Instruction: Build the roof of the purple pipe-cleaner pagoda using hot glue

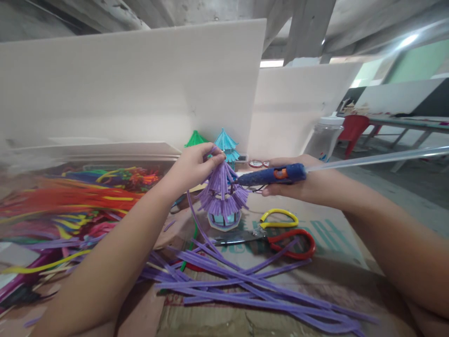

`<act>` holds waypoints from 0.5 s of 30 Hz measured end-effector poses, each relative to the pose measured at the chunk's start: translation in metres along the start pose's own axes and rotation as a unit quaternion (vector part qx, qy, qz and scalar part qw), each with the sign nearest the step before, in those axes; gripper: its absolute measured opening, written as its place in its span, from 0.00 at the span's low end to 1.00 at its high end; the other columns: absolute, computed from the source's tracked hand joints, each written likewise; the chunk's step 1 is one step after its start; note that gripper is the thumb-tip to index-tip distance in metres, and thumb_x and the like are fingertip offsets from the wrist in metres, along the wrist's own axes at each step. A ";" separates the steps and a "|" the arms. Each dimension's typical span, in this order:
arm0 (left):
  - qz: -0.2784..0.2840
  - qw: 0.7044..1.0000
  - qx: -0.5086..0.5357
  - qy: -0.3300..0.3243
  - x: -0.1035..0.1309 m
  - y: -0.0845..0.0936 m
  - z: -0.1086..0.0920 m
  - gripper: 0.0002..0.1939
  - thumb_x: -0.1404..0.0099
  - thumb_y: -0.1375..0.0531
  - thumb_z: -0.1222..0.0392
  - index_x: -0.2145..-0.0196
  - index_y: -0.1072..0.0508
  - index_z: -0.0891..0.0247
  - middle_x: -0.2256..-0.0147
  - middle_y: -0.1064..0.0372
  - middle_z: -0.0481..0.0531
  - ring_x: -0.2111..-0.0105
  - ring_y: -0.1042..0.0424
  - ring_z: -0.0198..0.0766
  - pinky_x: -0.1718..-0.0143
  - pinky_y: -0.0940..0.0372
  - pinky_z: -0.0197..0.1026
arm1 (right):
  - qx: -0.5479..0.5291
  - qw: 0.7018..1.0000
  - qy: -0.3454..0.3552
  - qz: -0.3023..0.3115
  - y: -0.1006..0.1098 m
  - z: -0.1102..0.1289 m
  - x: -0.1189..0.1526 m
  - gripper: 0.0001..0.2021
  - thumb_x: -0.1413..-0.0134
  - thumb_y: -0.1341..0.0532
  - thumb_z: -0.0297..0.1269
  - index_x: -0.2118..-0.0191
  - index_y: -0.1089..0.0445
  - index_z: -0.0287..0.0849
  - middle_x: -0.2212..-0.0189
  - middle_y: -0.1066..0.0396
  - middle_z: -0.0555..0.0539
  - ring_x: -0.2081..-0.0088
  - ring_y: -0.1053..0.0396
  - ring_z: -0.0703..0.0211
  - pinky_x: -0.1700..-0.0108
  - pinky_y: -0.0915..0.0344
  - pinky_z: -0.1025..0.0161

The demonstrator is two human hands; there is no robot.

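Observation:
A purple pagoda model [222,194] with two fringed roofs stands on the cardboard in the middle. My left hand [201,164] pinches its top, thumb and fingers pressed together. My right hand [298,180] is closed round a blue glue gun [273,175], whose nozzle is beside the upper roof at its right. A long clear glue stick [379,158] sticks out of the gun's back. Scissors [287,234] with one yellow and one red handle lie in front of the model. Nearer me are several purple fuzzy strips [245,281].
Coloured strips [80,196] cover the table's left side. Behind the model stand a green roof [195,139] and a light blue pagoda [227,145], before white boards [133,84]. A clear bottle [322,138] is at the back right, a red chair [352,131] beyond.

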State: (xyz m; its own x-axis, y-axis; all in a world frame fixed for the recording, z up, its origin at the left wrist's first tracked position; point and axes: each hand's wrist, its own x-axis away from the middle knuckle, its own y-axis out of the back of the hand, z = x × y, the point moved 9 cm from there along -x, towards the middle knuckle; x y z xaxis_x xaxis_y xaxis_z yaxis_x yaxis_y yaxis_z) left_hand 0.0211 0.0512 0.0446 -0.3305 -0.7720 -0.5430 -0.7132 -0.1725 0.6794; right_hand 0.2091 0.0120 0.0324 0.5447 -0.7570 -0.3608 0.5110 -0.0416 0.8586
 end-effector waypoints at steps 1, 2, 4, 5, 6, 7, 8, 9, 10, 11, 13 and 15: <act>0.000 1.000 0.002 0.002 0.000 0.000 0.000 0.14 0.34 0.44 0.51 0.66 0.26 0.65 0.76 0.36 0.47 0.76 0.40 0.34 0.74 0.47 0.36 | -0.005 1.000 0.002 0.001 0.000 0.000 0.000 0.20 0.48 0.33 0.51 0.49 0.25 0.54 0.57 0.20 0.51 0.62 0.23 0.54 0.62 0.27 0.61; 0.001 1.000 0.004 0.004 0.000 0.000 0.000 0.14 0.34 0.44 0.51 0.66 0.26 0.65 0.76 0.36 0.47 0.76 0.40 0.34 0.74 0.47 0.36 | -0.006 1.000 0.005 0.003 0.000 0.000 0.000 0.21 0.48 0.33 0.50 0.49 0.25 0.54 0.55 0.21 0.50 0.61 0.23 0.54 0.61 0.27 0.61; 0.002 1.000 0.007 0.006 0.001 -0.001 0.000 0.14 0.34 0.44 0.51 0.66 0.27 0.65 0.76 0.36 0.47 0.76 0.40 0.34 0.74 0.47 0.36 | 0.000 1.000 0.011 0.007 -0.001 0.002 0.001 0.21 0.48 0.33 0.51 0.49 0.25 0.53 0.54 0.21 0.49 0.59 0.23 0.53 0.60 0.26 0.60; 0.002 1.000 0.007 0.007 0.001 -0.001 0.000 0.14 0.34 0.44 0.51 0.66 0.27 0.65 0.76 0.36 0.47 0.76 0.40 0.34 0.74 0.47 0.36 | 0.004 1.000 0.013 0.006 -0.001 0.004 0.001 0.21 0.48 0.33 0.51 0.49 0.25 0.53 0.53 0.21 0.49 0.58 0.23 0.52 0.59 0.26 0.60; 0.002 1.000 0.007 0.008 0.001 -0.001 0.000 0.14 0.34 0.44 0.51 0.66 0.27 0.65 0.76 0.37 0.47 0.76 0.40 0.34 0.74 0.47 0.36 | 0.008 1.000 0.015 0.001 0.000 0.005 0.001 0.21 0.48 0.33 0.51 0.49 0.25 0.54 0.53 0.21 0.50 0.58 0.23 0.52 0.59 0.26 0.60; 0.002 1.000 0.007 0.010 0.001 -0.001 0.001 0.14 0.34 0.44 0.52 0.66 0.27 0.65 0.76 0.37 0.47 0.76 0.40 0.34 0.74 0.47 0.36 | 0.010 1.000 0.016 -0.003 0.000 0.006 0.000 0.21 0.49 0.33 0.52 0.49 0.24 0.54 0.54 0.21 0.50 0.57 0.23 0.52 0.58 0.26 0.60; 0.003 1.000 0.007 0.010 0.000 -0.001 0.001 0.13 0.34 0.43 0.52 0.66 0.27 0.65 0.76 0.37 0.47 0.76 0.40 0.34 0.74 0.47 0.36 | 0.010 1.000 0.017 -0.008 0.000 0.006 0.000 0.21 0.48 0.33 0.52 0.48 0.25 0.54 0.54 0.21 0.50 0.57 0.23 0.51 0.57 0.26 0.59; 0.003 1.000 0.007 0.010 0.000 -0.001 0.001 0.13 0.34 0.43 0.52 0.66 0.26 0.65 0.76 0.36 0.47 0.76 0.40 0.34 0.74 0.47 0.37 | 0.009 1.000 0.018 -0.013 0.000 0.007 0.000 0.22 0.49 0.33 0.52 0.48 0.25 0.55 0.53 0.21 0.50 0.56 0.23 0.51 0.57 0.26 0.59; 0.003 1.000 0.006 0.008 0.000 -0.001 0.001 0.13 0.34 0.43 0.52 0.66 0.26 0.65 0.76 0.36 0.47 0.76 0.40 0.34 0.74 0.47 0.37 | 0.007 1.000 0.018 -0.016 0.000 0.007 0.000 0.23 0.49 0.32 0.52 0.47 0.25 0.55 0.53 0.21 0.50 0.55 0.23 0.50 0.56 0.26 0.58; 0.002 1.000 0.004 0.005 0.000 -0.001 0.000 0.13 0.34 0.43 0.52 0.66 0.26 0.65 0.76 0.36 0.47 0.76 0.40 0.34 0.74 0.47 0.37 | 0.007 1.000 0.017 -0.018 0.000 0.007 0.001 0.23 0.49 0.33 0.53 0.47 0.26 0.56 0.52 0.22 0.50 0.54 0.23 0.49 0.55 0.26 0.58; 0.002 1.000 0.002 0.003 0.000 -0.001 0.000 0.13 0.34 0.43 0.53 0.66 0.26 0.65 0.76 0.36 0.47 0.76 0.39 0.34 0.73 0.47 0.37 | 0.009 1.000 0.011 -0.016 -0.001 0.006 0.001 0.24 0.48 0.33 0.54 0.46 0.26 0.57 0.51 0.22 0.51 0.53 0.24 0.48 0.54 0.26 0.57; 0.004 1.000 0.001 0.008 0.000 -0.001 0.001 0.13 0.34 0.44 0.52 0.66 0.26 0.65 0.76 0.36 0.47 0.76 0.39 0.34 0.73 0.47 0.37 | 0.012 1.000 0.004 -0.011 -0.001 0.005 0.002 0.24 0.48 0.33 0.56 0.46 0.27 0.58 0.53 0.22 0.51 0.55 0.23 0.48 0.56 0.25 0.57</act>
State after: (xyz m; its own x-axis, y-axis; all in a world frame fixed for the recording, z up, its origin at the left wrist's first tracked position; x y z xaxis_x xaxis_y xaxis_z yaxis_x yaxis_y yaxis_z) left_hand 0.0209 0.0517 0.0435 -0.3261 -0.7830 -0.5297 -0.7125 -0.1647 0.6821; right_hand 0.2061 0.0073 0.0324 0.5393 -0.7502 -0.3826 0.5062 -0.0743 0.8592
